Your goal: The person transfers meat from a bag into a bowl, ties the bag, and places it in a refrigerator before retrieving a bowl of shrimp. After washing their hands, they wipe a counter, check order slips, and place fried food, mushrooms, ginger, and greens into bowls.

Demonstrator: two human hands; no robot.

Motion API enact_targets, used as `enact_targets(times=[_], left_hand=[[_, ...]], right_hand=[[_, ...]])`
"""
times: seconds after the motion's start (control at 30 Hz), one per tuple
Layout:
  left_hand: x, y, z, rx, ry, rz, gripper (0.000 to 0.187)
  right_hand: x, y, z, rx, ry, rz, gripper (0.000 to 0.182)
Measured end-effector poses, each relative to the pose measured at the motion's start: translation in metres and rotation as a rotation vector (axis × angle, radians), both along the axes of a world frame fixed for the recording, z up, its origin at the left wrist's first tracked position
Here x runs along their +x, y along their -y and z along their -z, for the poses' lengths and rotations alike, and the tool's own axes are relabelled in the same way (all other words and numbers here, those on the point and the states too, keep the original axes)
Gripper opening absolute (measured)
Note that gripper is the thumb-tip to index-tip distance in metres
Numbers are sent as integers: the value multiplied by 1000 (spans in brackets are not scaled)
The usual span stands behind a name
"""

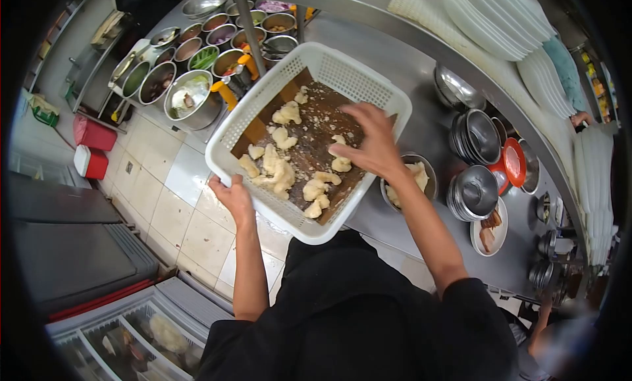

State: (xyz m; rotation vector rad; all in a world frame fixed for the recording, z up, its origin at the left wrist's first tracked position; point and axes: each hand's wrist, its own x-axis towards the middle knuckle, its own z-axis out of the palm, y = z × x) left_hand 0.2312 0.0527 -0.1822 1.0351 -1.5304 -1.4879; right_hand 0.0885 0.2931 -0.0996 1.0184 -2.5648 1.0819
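A white perforated plastic basket (pixel 309 235), lined with brown cardboard, is tilted in front of me, partly over the counter. Pale cream lumps (pixel 276 174), perhaps cauliflower or battered pieces, lie inside among scattered crumbs. My left hand (pixel 235 200) grips the basket's near left rim, its thumb over the edge. Over the right side of the basket is my right hand (pixel 375 141), its fingers apart and the thumb close to a small lump (pixel 340 162). Beneath the right forearm, a metal bowl (pixel 431 177) holds similar pale pieces, partly hidden by the arm.
Several metal containers of ingredients (pixel 194 101) stand at the back left. Stacked steel bowls (pixel 477 190), a red bowl (pixel 514 162) and a white plate with meat (pixel 489 239) are on the counter (pixel 395 78). White plates (pixel 494 19) fill the overhead shelf.
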Motion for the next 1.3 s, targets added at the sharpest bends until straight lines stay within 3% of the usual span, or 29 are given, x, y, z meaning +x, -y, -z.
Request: enact_targets(times=[0.1,0.2,0.3,0.4,0.47,0.57,0.67,0.73,0.87,1.03,1.13,1.2,1.23,1.3], left_hand=[[1,4,7,14,5,6,34],[0,1,3,12,-15,-6,32],[1,4,10,17,-80,-21,32],[1,1,7,44,-106,-6,32],[2,-1,8,61,-109,-20,31],[1,-3,-1,82,-93,0,31],[1,-3,-2,11,-119,-26,32],[2,-1,10,-93,-2,-27,32],[2,-2,9,-25,-89,-30,31],[1,-2,6,21,-121,-19,32],[1,-2,8,47,-126,-13,33],[0,1,14,34,-107,-19,32],[0,1,14,26,-86,-24,32],[1,1,13,25,-80,-16,33]], right_hand=[[-39,83,40,222,263,-160,95],[-63,137,96,412,359,-238,100],[-54,155,96,567,227,-413,104],[-19,143,63,555,383,-641,102],[6,135,58,657,192,-722,99],[28,135,65,727,31,-626,97],[31,140,82,701,76,-652,83],[31,146,82,667,99,-670,72],[31,145,78,612,40,-691,55],[28,145,94,636,-11,-673,50],[23,140,90,571,127,-603,51],[18,134,89,315,236,-433,52],[15,133,88,314,238,-426,52],[4,133,84,146,657,-157,50]])
